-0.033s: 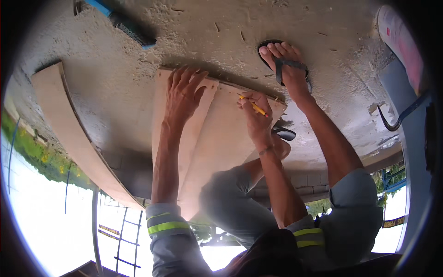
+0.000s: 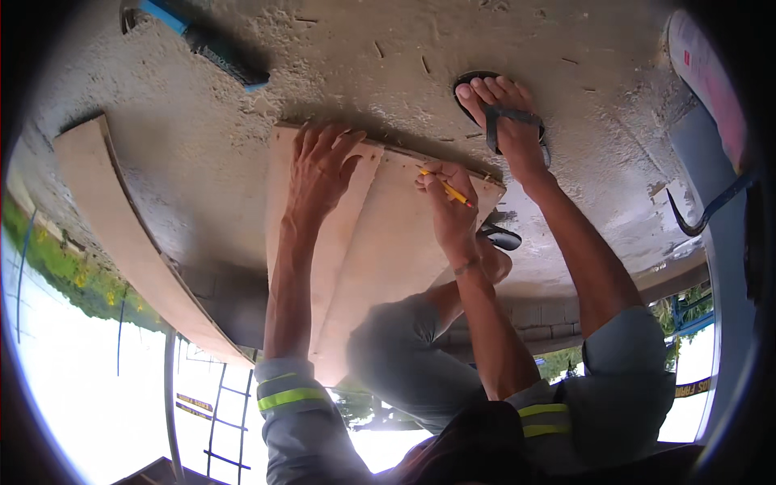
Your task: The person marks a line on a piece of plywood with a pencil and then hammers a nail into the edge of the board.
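A pale plywood board (image 2: 356,242) lies on the floor in front of me, with a lengthwise line or seam running down it. My left hand (image 2: 319,170) rests on its left part, fingers stretched out to the far edge. Nothing is in that hand. Closer to the right far corner, my right hand (image 2: 449,202) grips a yellow pencil (image 2: 455,194) between thumb and fingers. The pencil's pointed end is turned left, near the board's surface; whether it touches cannot be made out.
A long plywood strip (image 2: 149,234) lies at the left. A hand tool with a blue part and dark end (image 2: 212,53) is on the rough floor, far left. At the right are a curved dark metal hook (image 2: 687,226) and a pink-and-white bag (image 2: 703,73). My sandalled foot (image 2: 509,121) stands beside the board.
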A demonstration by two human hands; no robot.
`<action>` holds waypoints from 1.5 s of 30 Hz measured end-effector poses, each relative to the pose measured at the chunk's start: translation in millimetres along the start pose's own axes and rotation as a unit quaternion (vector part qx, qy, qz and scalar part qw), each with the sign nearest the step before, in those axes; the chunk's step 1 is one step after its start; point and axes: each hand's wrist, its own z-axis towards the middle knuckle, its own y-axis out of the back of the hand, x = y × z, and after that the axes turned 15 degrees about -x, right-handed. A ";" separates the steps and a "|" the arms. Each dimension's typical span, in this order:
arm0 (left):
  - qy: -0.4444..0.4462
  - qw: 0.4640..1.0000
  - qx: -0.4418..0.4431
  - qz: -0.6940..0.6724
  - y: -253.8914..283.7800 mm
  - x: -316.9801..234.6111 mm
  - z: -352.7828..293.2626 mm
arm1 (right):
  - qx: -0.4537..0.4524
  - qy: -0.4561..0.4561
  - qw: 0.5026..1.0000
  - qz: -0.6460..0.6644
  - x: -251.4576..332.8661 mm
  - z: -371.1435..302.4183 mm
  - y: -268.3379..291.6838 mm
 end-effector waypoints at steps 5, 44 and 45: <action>-0.016 1.000 0.018 -0.012 -13.1 12.0 -4.1 | 0.032 0.030 0.998 -0.052 -5.8 19.7 -17.6; 0.349 0.917 -0.194 -0.020 12.7 55.4 -16.5 | -0.029 0.442 0.877 -0.187 -49.1 39.5 -53.4; 0.352 0.917 -0.190 -0.011 12.9 54.7 -14.9 | -0.026 0.442 0.875 -0.193 -49.6 40.7 -52.6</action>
